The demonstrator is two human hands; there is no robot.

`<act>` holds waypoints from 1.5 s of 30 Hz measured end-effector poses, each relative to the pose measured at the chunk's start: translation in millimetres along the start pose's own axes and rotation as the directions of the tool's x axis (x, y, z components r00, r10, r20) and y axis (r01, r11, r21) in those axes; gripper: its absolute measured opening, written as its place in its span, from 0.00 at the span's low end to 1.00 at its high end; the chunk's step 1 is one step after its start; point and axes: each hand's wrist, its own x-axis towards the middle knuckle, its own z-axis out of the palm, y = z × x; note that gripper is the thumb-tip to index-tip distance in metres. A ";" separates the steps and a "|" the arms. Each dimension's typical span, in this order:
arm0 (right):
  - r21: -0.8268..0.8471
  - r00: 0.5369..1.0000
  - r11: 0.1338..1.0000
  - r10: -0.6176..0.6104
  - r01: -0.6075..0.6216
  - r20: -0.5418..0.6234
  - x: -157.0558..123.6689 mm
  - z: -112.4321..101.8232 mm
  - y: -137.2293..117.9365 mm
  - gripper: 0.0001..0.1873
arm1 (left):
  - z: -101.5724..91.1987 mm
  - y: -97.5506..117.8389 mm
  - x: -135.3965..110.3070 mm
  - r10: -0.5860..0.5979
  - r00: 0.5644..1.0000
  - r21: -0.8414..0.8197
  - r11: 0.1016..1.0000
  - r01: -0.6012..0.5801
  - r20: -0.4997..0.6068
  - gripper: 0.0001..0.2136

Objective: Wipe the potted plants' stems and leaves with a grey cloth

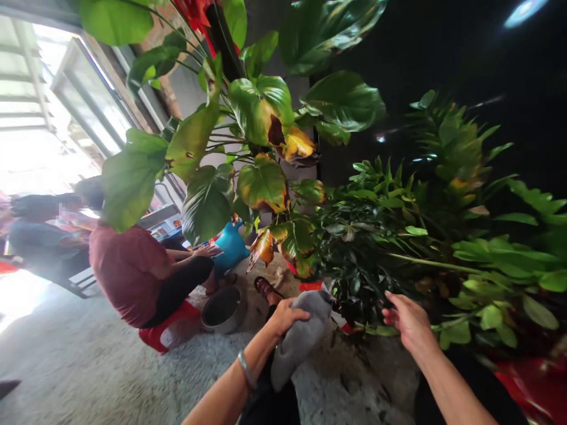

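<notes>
My left hand (287,316), with a silver bangle at the wrist, is closed on a grey cloth (305,330) that hangs down over my leg. My right hand (410,319) is at the edge of a low plant with dark leaves (354,260). Its fingers are partly bent and apart, and I see nothing held in them. Whether the fingertips touch a leaf is hard to make out. Above the cloth rises a tall plant with broad green leaves (261,106), several of them yellow and brown at the edges.
At left a person in a reddish shirt (126,265) sits on a red stool (170,324), beside a grey bucket (224,308) and a blue bag (233,248). More people sit behind. Bright green foliage (500,260) spreads at right, before a dark glossy wall (443,53).
</notes>
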 end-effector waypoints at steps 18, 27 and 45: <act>0.021 1.000 1.000 -0.002 0.001 0.007 -1.6 1.7 0.1 0.18 | 22.0 50.9 11.3 0.124 0.982 -0.024 0.991 -0.129 -0.140 0.07; 0.015 0.999 1.000 -0.021 0.020 0.036 -1.6 5.4 0.3 0.18 | 28.0 120.8 27.0 0.476 0.820 -0.038 0.858 -0.513 -0.317 0.13; 0.022 0.998 0.999 -0.038 0.037 0.045 -2.0 3.4 -1.9 0.19 | 22.2 85.4 4.2 0.258 0.950 -0.178 0.941 -0.289 -0.178 0.15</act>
